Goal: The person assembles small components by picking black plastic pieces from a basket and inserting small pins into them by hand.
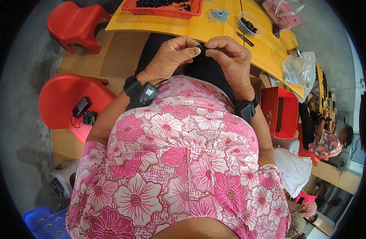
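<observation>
Before my lap, just off the table's near edge, my left hand (171, 56) and my right hand (232, 59) meet at the fingertips. Between them is a small black piece (201, 48), pinched from both sides by thumb and forefinger. Most of it is covered by the fingers, so its exact kind is unclear. Beyond the hands, a red plastic basket (167, 14) holds many small black parts (159, 3). Right of it lie a loose pile of tiny clear-bluish bits (218, 15) and a clear bowl (259, 31) with black round pieces (248, 25).
The yellow table (226, 30) carries a slim black tool (245, 39), a pink bag (281, 14) and a plastic bag (300, 69). A red bin (285, 113) stands at right. Red chairs (57, 103) are at left. Another person (328, 139) sits far right.
</observation>
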`<act>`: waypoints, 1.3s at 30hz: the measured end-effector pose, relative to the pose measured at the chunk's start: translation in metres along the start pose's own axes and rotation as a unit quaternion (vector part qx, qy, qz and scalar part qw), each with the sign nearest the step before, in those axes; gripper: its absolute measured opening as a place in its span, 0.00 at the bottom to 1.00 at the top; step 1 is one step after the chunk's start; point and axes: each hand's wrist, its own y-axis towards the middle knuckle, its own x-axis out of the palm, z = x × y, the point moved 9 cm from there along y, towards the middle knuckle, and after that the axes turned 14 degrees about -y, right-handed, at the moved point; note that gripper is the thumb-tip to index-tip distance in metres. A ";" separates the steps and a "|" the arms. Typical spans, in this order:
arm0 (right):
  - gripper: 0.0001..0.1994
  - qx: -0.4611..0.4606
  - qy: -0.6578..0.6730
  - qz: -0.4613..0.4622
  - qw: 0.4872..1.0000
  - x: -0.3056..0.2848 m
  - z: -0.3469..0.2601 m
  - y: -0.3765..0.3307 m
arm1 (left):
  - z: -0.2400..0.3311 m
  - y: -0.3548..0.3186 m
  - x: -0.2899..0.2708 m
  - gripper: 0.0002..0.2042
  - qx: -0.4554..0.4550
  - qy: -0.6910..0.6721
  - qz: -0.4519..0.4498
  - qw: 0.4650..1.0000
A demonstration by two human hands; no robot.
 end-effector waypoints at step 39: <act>0.07 0.155 0.129 0.087 0.976 0.007 0.043 -0.021 | 0.006 -0.004 0.001 0.06 0.084 0.093 0.034 0.992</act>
